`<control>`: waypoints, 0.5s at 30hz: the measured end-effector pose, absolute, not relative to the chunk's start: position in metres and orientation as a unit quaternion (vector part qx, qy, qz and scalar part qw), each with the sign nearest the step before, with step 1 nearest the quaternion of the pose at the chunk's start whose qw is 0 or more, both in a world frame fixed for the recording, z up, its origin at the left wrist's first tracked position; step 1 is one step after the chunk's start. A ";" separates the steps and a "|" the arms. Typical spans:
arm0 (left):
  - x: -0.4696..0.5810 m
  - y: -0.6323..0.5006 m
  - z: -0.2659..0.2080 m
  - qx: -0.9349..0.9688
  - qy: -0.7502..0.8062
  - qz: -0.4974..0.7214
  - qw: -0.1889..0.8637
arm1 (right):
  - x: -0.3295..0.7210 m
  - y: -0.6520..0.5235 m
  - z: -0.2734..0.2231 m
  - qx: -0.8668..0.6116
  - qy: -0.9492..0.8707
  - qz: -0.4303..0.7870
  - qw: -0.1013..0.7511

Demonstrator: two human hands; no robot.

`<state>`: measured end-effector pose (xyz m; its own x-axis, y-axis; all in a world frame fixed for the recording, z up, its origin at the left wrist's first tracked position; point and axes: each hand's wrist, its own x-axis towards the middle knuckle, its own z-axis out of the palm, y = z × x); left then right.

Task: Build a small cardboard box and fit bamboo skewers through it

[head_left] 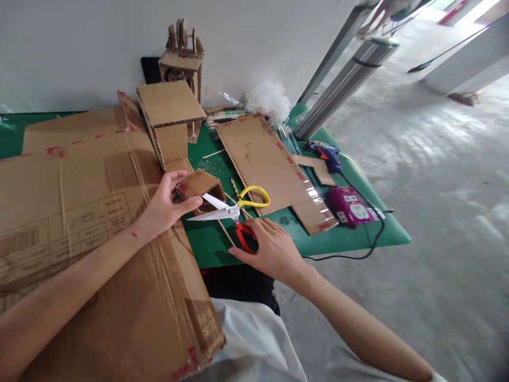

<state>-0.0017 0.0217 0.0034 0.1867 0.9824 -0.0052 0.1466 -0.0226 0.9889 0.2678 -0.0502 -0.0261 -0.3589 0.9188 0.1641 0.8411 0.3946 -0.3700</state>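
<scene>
Head view — left fingers (192, 203) pinch folded cardboard (199, 182) — right fingers (259, 225) grip the scissors (233, 212).

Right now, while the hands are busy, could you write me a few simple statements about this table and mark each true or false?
1. The left hand holds a small cardboard piece. True.
2. The right hand is at the red handle of the scissors. True.
3. The scissors are closed. False: their blades stand apart.
4. A purple box sits on the green table. True.
5. Both handles are red. False: one is yellow.
</scene>
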 end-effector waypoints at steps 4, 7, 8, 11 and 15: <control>0.001 0.011 0.004 0.581 0.460 0.435 0.512 | 0.260 -0.051 -0.037 -0.535 -0.827 0.055 0.163; 0.002 0.005 0.006 0.592 0.432 0.448 0.513 | 0.260 -0.050 -0.039 -0.521 -0.827 0.059 0.202; 0.002 0.003 0.007 0.600 0.426 0.447 0.509 | 0.261 -0.051 -0.039 -0.517 -0.826 0.063 0.216; 0.001 0.000 0.010 0.615 0.417 0.440 0.504 | 0.264 -0.055 -0.035 -0.507 -0.821 0.084 0.247; 0.001 -0.004 0.011 0.629 0.397 0.449 0.495 | 0.265 -0.060 -0.033 -0.502 -0.817 0.092 0.268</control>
<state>0.0006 -0.0036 0.0115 0.2810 0.9444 0.1709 0.0548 -0.1935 0.9796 0.2651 -0.0596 -0.0327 -0.3530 0.8695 0.3454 0.7714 0.4794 -0.4185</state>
